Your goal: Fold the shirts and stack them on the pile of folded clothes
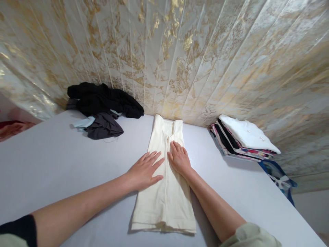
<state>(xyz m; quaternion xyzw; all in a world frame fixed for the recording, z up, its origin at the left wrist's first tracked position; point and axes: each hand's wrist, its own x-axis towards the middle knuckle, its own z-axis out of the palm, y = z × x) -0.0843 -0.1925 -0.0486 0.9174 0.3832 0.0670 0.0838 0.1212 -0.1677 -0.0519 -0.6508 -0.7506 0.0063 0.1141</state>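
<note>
A cream-coloured garment (164, 195) lies flat and lengthwise on the white table, folded into a long strip with a seam or opening down its middle. Its narrower end points toward the curtain and its wider hem toward me. My left hand (146, 169) rests on its left side, fingers spread and palm down. Higher up, on the right of the middle line, my right hand (179, 157) presses flat with fingers stretched out. Neither hand grasps anything. Whether it is a skirt, trousers or a top I cannot tell.
Crumpled black clothing (102, 97) and a dark grey cloth (104, 125) lie at the back left of the white table (77, 164). A stack of folded clothes (246, 135) sits back right, near a blue patterned bag (279, 176). Behind hangs a gold-patterned curtain (159, 58).
</note>
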